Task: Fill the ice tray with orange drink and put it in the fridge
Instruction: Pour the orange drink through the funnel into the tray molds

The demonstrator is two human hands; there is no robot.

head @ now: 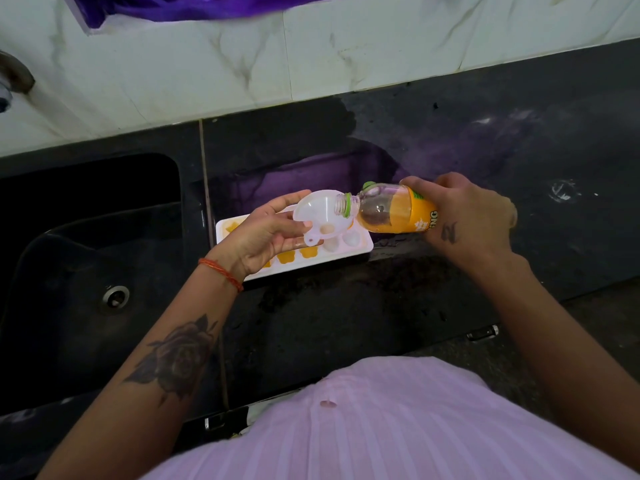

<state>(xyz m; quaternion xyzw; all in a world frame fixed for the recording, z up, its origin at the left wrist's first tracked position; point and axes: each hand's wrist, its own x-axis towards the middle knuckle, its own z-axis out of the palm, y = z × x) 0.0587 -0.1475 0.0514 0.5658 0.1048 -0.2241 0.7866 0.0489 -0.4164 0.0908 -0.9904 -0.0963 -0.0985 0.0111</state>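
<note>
A white ice tray (360,250) lies on the black counter (346,306), just right of the sink. Several of its cells hold orange drink; two or three at the right end look white. My left hand (266,233) holds a white plastic funnel (320,216) over the tray's right part. My right hand (467,216) grips an orange drink bottle (391,213), tipped nearly level with its open neck at the funnel's rim. The bottle is partly full and its green cap ring hangs at the neck.
A black sink (86,271) with a metal drain (116,296) sits left of the tray. A marble-tiled wall (311,57) runs behind the counter, with purple cloth (194,6) at the top. The counter looks wet around the tray.
</note>
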